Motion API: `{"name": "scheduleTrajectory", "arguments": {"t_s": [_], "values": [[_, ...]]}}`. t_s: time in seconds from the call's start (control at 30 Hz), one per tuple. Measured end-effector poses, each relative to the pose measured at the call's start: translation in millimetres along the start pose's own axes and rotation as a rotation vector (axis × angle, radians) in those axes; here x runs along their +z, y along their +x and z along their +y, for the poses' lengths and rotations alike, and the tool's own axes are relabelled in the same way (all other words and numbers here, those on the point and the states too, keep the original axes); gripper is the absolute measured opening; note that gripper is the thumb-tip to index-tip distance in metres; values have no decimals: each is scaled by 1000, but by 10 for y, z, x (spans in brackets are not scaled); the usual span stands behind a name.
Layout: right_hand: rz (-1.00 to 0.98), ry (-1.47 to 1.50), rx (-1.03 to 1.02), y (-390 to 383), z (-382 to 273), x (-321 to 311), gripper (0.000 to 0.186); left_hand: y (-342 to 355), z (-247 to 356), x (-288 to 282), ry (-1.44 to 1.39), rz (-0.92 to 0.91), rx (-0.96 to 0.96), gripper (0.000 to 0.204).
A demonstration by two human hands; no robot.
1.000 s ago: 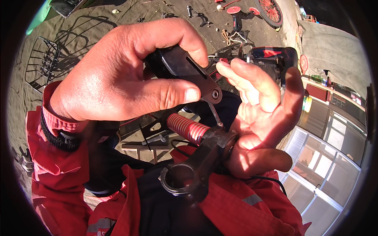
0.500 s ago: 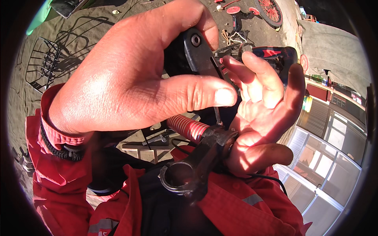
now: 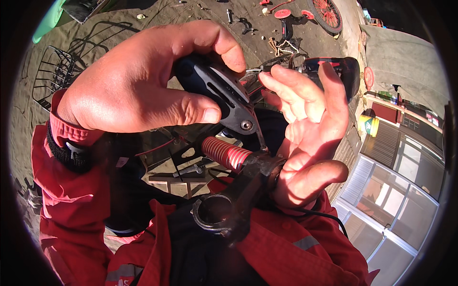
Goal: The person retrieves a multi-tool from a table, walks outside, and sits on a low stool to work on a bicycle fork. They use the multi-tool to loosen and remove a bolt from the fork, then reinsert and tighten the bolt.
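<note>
My left hand (image 3: 138, 81) is closed around a black folding hex key tool (image 3: 219, 93), thumb along its near side. One key is folded out, and its tip reaches down to the back end of a black handlebar stem (image 3: 248, 186); whether it sits inside a bolt is hard to see. The stem's round clamp (image 3: 213, 214) gapes toward me. Against the stem's right side rests the heel of my right hand (image 3: 305, 128), palm up and fingers spread, with nothing in it. A red coil spring (image 3: 224, 153) shows just beyond the stem.
On the sandy ground lie a black wire rack (image 3: 53, 78) at the left and a red-spoked wheel (image 3: 327, 13) at the far right. Below my hands is a wooden frame (image 3: 179, 180) with tools. A yellow bucket (image 3: 369, 125) stands by the glazed wall (image 3: 386, 200).
My left hand has drawn back to the left, and the tool's handle has swung left with its pivot end now low over the stem. My right hand stays open there, fingers slightly shifted.
</note>
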State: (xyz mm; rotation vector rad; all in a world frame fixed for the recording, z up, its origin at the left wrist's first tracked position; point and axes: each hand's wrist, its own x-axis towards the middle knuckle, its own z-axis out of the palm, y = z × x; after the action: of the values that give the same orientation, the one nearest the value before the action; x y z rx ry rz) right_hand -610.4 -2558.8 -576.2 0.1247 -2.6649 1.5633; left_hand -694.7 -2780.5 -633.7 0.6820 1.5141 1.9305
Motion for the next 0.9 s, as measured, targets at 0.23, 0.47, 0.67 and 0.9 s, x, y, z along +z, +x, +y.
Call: {"name": "scheduleTrajectory", "arguments": {"t_s": [0.23, 0.47, 0.67, 0.9], "values": [[-83, -1, 185, -6, -94, 7, 123, -17, 175, -90, 415, -97, 2, 58], [-111, 157, 372, -38, -86, -56, 117, -10, 65, -6, 510, -81, 249, 60], [-135, 154, 312, -37, -79, -77, 95, -40, -33, 40, 552, -29, 308, 62], [-86, 112, 255, -39, -67, -53, 79, 3, -164, 128, 663, 51, 412, 63]]}}
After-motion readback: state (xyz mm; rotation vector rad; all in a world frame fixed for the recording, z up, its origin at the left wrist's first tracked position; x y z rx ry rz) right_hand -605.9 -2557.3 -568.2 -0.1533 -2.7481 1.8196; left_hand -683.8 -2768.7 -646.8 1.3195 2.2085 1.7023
